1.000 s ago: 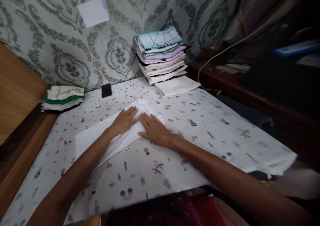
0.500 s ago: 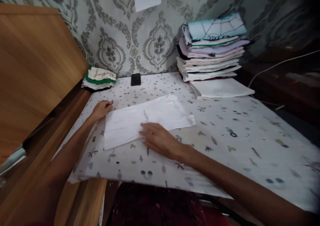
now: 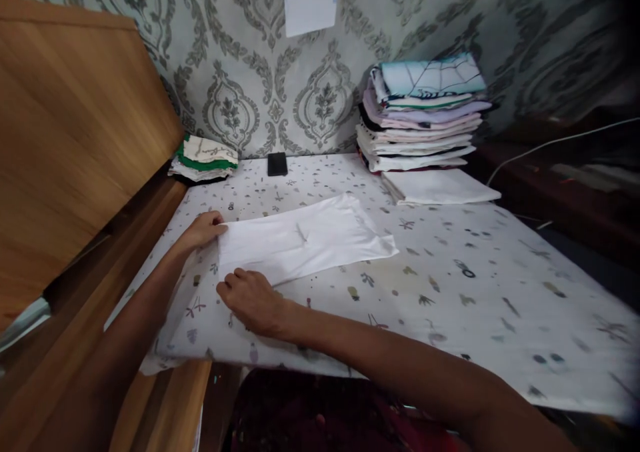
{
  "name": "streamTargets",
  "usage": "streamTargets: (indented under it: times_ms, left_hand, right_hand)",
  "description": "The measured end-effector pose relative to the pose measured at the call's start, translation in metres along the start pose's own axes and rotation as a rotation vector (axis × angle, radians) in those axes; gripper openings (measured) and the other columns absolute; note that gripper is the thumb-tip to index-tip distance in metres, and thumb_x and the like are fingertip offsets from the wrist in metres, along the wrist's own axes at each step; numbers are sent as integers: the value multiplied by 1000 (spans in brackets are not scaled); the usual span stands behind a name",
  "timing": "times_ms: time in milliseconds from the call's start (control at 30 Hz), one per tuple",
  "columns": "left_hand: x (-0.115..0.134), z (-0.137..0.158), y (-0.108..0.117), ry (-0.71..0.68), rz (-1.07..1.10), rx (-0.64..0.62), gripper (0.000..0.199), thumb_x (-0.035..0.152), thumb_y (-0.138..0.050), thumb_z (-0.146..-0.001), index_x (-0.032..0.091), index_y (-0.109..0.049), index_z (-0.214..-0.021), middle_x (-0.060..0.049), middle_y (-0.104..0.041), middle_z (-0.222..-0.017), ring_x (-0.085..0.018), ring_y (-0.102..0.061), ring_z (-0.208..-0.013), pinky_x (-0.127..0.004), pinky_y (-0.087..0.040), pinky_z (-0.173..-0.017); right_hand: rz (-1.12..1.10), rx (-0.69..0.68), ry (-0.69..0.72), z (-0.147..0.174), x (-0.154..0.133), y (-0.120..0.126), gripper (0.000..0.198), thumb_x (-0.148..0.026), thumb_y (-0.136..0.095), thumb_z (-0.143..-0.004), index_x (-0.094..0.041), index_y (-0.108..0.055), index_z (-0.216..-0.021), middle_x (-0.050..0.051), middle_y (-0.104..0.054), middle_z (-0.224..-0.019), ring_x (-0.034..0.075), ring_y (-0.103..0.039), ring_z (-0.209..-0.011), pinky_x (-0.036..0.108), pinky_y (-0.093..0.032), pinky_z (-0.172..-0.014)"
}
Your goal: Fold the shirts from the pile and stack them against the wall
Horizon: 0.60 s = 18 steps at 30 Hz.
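Observation:
A folded white garment (image 3: 315, 235) lies flat and lengthwise on the patterned sheet (image 3: 350, 339), with a small grey mark near its middle. At its far left corner is my left hand (image 3: 205, 229), its fingers closed on the edge. My right hand (image 3: 253, 300) grips the near left corner with curled fingers, and its knuckles hide that corner. The garment's right end is slightly uneven and lies free of both hands.
A tall stack of folded clothes (image 3: 420, 122) stands at the back right, behind a folded white cloth (image 3: 445, 187). A smaller clothes pile (image 3: 205, 159) and a black wallet-like object (image 3: 277, 164) lie along the wall. Wooden furniture (image 3: 85, 119) borders the left.
My right hand has moved left from the garment's near middle edge to its near left corner, and its fingers have curled. My left hand has stayed at the far left corner.

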<state>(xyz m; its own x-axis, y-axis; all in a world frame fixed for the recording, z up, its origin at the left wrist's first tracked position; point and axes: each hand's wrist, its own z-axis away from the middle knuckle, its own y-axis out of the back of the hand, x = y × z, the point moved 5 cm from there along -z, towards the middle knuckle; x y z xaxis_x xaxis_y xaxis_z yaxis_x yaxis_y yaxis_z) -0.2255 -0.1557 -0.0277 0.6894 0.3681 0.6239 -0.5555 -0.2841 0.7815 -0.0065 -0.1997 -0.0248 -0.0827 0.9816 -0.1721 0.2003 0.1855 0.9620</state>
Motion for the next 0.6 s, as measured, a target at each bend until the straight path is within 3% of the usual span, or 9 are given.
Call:
streamTargets:
  times_ms: [100,200,300,433,600]
  left_hand:
    - [12,4,4,48,152,-10,23,39,-64,-60,19,-55,-69,5,-48,-59,-12,-43,-54,-23,-31,-50]
    - [31,2,5,117,324,-39,33,36,-69,-60,20,-62,-87,6,-50,-60,-11,-44,-50,-21,-30,-46]
    - [59,-12,0,122,492,-84,42,34,-73,-59,19,-67,-97,6,-50,-59,-9,-44,-49,-19,-31,-45]
    - [96,-43,-28,94,601,-216,34,34,-81,-57,15,-71,-83,2,-56,-61,-7,-46,-49,-19,-25,-42]
    - [115,-68,-82,207,461,-358,34,39,-85,-60,14,-67,-73,-8,-69,-70,-13,-61,-57,-20,-22,-43]
  right_hand:
    - [-253,106,-250,8,20,9,16,-9,-53,-89,-15,-62,-100,9,-72,-90,21,-63,-82,32,-47,-68]
    - [-660,301,-534,30,47,20,12,-10,-55,-84,-19,-61,-89,1,-70,-79,16,-61,-71,27,-45,-66]
    - [-1051,459,-676,58,69,27,11,-9,-56,-77,-20,-56,-79,-5,-63,-67,12,-58,-63,22,-42,-59]
    - [-1381,516,-870,95,90,26,15,-7,-56,-74,-19,-58,-82,-5,-63,-64,11,-63,-62,20,-44,-57]
    - [-1574,502,-1076,130,102,22,17,-4,-52,-78,-15,-62,-86,1,-67,-70,15,-70,-70,23,-54,-60]
